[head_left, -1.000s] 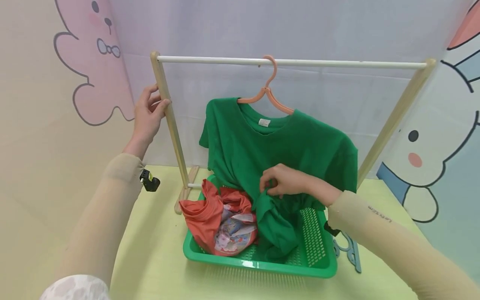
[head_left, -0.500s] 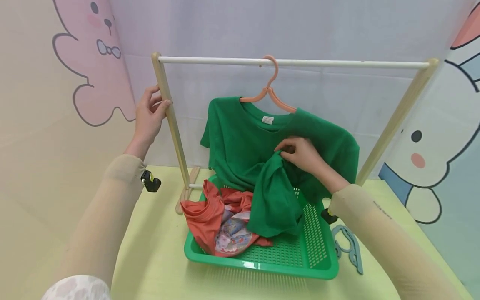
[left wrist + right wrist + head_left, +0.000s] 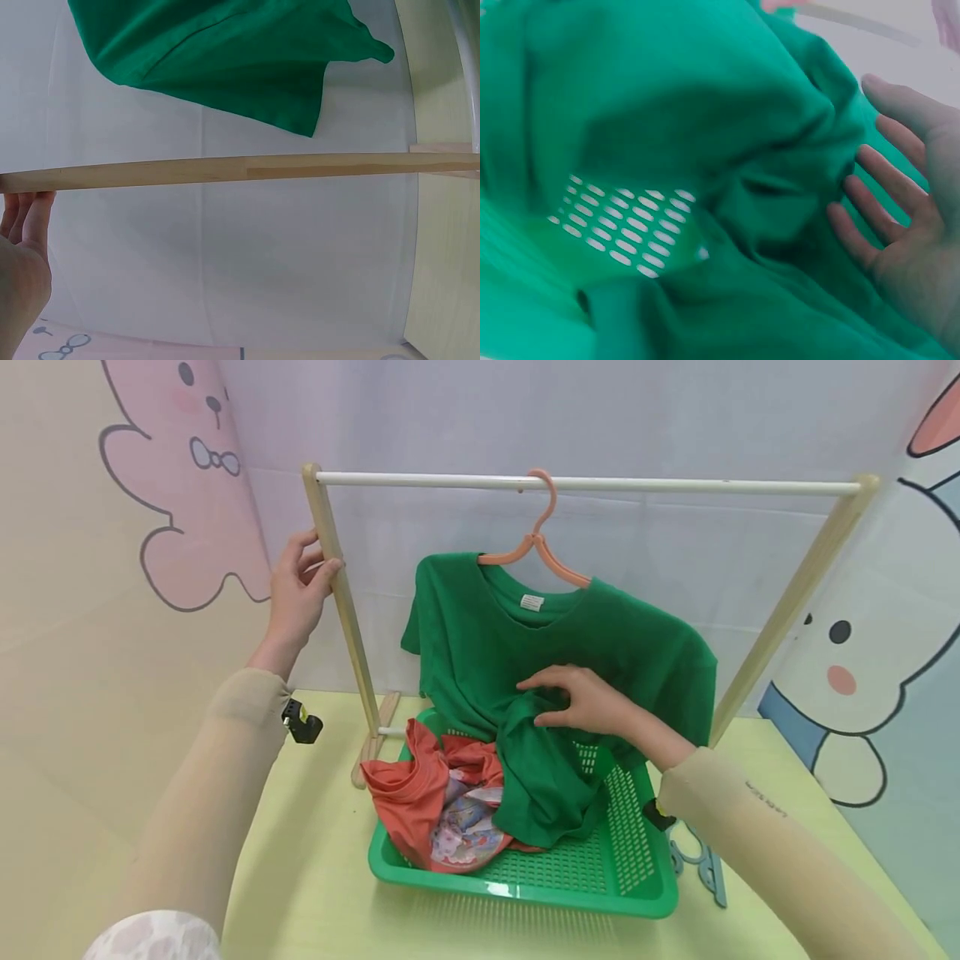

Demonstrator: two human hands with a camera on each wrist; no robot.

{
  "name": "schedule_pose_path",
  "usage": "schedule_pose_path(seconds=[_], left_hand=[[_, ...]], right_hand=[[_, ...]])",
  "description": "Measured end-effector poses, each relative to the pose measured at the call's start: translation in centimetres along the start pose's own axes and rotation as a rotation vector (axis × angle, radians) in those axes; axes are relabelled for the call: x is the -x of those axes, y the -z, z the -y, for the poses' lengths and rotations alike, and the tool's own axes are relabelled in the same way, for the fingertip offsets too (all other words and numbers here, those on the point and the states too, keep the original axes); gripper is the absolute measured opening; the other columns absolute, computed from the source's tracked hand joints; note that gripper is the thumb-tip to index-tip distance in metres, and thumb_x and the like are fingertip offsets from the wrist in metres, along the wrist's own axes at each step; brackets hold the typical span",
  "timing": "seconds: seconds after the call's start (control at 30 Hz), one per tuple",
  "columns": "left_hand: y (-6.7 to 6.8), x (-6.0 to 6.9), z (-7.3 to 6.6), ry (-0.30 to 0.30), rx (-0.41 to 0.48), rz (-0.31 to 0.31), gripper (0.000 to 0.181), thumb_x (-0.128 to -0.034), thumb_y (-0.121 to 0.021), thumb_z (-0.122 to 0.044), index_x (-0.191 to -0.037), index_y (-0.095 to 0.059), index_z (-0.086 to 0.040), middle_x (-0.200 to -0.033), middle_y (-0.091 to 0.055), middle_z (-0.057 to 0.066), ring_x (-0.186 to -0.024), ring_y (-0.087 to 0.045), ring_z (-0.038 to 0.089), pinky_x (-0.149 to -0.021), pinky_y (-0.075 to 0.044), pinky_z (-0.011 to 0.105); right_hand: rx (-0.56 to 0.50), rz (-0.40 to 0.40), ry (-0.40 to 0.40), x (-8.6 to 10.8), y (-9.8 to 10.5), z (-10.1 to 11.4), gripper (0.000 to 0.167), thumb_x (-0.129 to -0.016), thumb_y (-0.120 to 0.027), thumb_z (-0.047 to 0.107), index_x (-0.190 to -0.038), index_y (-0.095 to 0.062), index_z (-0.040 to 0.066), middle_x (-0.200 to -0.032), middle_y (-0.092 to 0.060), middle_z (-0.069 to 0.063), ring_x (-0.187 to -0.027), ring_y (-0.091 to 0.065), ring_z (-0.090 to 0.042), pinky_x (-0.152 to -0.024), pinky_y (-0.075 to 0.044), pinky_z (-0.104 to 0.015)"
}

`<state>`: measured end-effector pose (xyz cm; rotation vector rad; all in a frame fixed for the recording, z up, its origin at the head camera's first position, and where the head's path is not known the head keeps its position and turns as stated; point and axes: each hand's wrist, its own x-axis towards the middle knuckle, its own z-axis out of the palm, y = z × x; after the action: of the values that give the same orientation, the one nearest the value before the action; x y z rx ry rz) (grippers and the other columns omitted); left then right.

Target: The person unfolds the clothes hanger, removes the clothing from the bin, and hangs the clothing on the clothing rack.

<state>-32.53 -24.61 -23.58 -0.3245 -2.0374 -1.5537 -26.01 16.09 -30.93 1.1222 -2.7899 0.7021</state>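
A green T-shirt (image 3: 480, 635) hangs from an orange hanger (image 3: 542, 547) on the white bar of a wooden clothes rack (image 3: 420, 480). Its lower part drops in folds into a green plastic basket (image 3: 570, 900). My left hand (image 3: 300, 589) holds the rack's left post (image 3: 247, 169) between thumb and fingers. In front of the shirt's lower half is my right hand (image 3: 588, 702), thumb and fingers spread apart, pinching no cloth. Its fingertips (image 3: 870, 154) lie close against the bunched green fabric in the right wrist view; whether they touch it I cannot tell.
A red garment (image 3: 408, 802) with a printed panel lies in the basket's left side. On the table (image 3: 315, 860), right of the basket, is a blue-grey folding hanger (image 3: 708, 872), partly hidden by my right forearm. A curtain with cartoon figures (image 3: 840, 677) stands behind.
My right hand lifted the shirt's lower cloth up and rightward, then came back down and let it go. The fabric has spread further over the red garment. My left hand stays on the post.
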Motion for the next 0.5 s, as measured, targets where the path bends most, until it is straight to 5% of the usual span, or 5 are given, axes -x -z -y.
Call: schedule_pose_path(seconds=[0.17, 0.27, 0.5], left_hand=[[-0.1, -0.1, 0.0, -0.007, -0.007, 0.003, 0.042, -0.0991, -0.059, -0.024, -0.139, -0.050, -0.029, -0.132, -0.060, 0.008, -0.110, -0.063, 0.008, -0.097, -0.055, 0.032], [-0.1, -0.1, -0.1, -0.004, 0.002, 0.002, 0.041, -0.0990, -0.059, -0.023, -0.139, -0.051, -0.028, -0.129, -0.061, 0.007, -0.109, -0.064, 0.008, -0.096, -0.056, 0.029], [-0.1, 0.3, -0.5, 0.006, 0.011, 0.008, 0.041, -0.0992, -0.059, -0.020, -0.139, -0.052, -0.027, -0.130, -0.061, 0.009, -0.108, -0.064, 0.007, -0.095, -0.056, 0.028]], right_hand=[[0.080, 0.170, -0.007, 0.2, -2.0, -0.1, 0.059, -0.082, -0.082, 0.023, -0.136, -0.060, 0.019, -0.143, -0.052, -0.013, -0.130, -0.050, -0.035, -0.104, -0.046, -0.053], [0.122, 0.222, -0.006, 0.0, -2.9, -0.8, 0.049, -0.083, -0.080, 0.015, -0.129, -0.065, 0.018, -0.136, -0.054, -0.013, -0.119, -0.056, -0.032, -0.095, -0.052, -0.047], [0.109, 0.120, 0.069, -0.8, -2.6, -1.8, 0.021, -0.089, -0.065, -0.002, -0.099, -0.076, 0.014, -0.098, -0.064, -0.007, -0.076, -0.053, -0.015, -0.070, -0.046, -0.029]])
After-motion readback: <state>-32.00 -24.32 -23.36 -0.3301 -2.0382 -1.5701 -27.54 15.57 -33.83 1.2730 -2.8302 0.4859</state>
